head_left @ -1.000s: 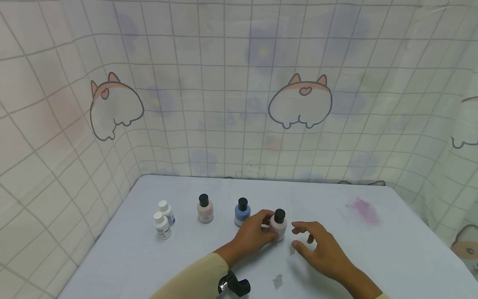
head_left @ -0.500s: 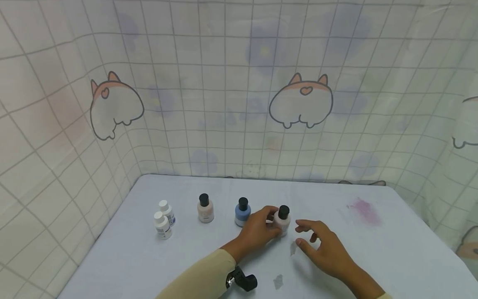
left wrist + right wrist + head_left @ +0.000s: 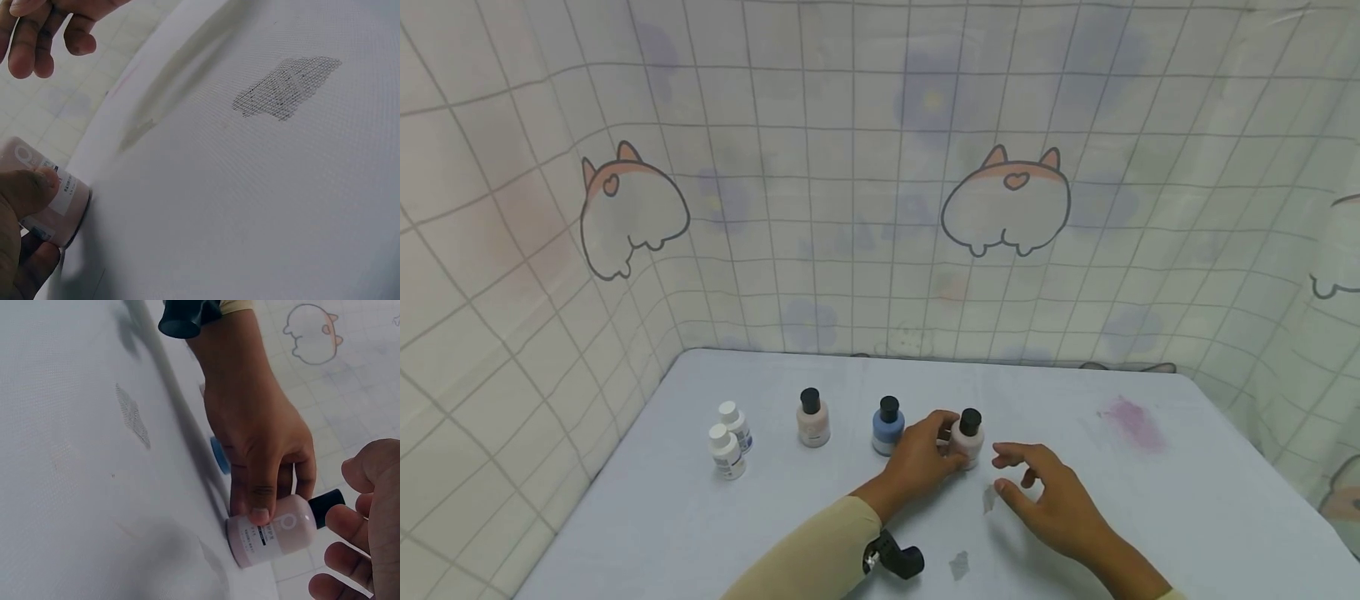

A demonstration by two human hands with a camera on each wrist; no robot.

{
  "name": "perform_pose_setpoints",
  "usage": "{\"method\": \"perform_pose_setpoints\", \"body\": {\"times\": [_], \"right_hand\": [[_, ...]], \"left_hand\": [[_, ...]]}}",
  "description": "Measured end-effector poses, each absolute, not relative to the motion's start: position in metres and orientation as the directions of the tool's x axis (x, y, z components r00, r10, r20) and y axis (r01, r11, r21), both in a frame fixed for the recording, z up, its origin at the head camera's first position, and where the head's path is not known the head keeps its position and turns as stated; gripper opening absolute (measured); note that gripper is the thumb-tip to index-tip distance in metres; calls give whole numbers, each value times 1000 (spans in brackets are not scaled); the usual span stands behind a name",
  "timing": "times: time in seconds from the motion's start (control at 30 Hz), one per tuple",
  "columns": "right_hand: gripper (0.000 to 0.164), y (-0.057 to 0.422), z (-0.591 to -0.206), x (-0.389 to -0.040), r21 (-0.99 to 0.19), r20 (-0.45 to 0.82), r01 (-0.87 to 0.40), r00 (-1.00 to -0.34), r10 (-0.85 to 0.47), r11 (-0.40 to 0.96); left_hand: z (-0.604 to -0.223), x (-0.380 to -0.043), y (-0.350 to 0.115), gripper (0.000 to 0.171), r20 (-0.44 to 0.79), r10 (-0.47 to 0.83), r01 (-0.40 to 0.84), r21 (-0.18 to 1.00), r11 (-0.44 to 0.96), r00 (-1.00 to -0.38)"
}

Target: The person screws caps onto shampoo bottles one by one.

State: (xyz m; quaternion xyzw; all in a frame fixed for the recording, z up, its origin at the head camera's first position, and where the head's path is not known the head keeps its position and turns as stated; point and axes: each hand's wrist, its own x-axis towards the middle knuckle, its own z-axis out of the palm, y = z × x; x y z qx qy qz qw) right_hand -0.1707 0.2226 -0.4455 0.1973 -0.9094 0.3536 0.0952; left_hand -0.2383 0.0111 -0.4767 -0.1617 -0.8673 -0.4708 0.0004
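My left hand [image 3: 917,458] grips a pale pink bottle [image 3: 967,439] with a black cap, thumb on the label side and fingers behind. In the right wrist view the pink bottle [image 3: 275,531] stands upright at the table surface, its printed label showing. To its right my right hand [image 3: 1054,500] hovers with loosely bent fingers, apart from the bottle and holding nothing. A blue bottle [image 3: 887,427] with a black cap stands just left of my left hand. Farther left is another pale pink bottle [image 3: 813,421], also black-capped.
Two small white bottles [image 3: 727,454] stand close together on the left of the white table [image 3: 647,517]. A grey patch [image 3: 959,566] marks the front of the cloth, and a pink stain [image 3: 1133,423] lies at the right. A patterned curtain [image 3: 820,208] hangs behind.
My left hand has shifted the pink bottle slightly right and away from me. My right hand has moved a little to the right, still holding nothing.
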Motion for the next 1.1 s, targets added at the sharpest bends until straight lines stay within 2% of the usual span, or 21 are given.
{"method": "perform_pose_setpoints", "body": {"times": [0.23,0.47,0.53,0.73,0.93,1.1], "right_hand": [[43,224,-447,-170,-603,316,-423,-905,-285,676],[41,225,-447,-169,-596,343,-439,-896,-281,673],[41,225,-447,-169,-593,351,-445,-893,-282,671],[41,225,-444,-169,-590,339,-437,-897,-282,679],[39,230,-443,-165,-566,326,-424,-903,-281,707],[38,241,-444,-162,-489,338,-413,-902,-269,768]], "left_hand": [[-482,-240,12,61,156,276,281,818,501,-948],[-487,-234,8,80,131,283,267,812,520,-950],[-486,-229,5,80,118,286,262,802,537,-951],[-477,-206,-16,72,61,311,263,697,667,-949],[-469,-177,-51,57,52,401,363,542,758,-915],[-454,-160,-83,42,19,388,338,535,774,-921]]}}
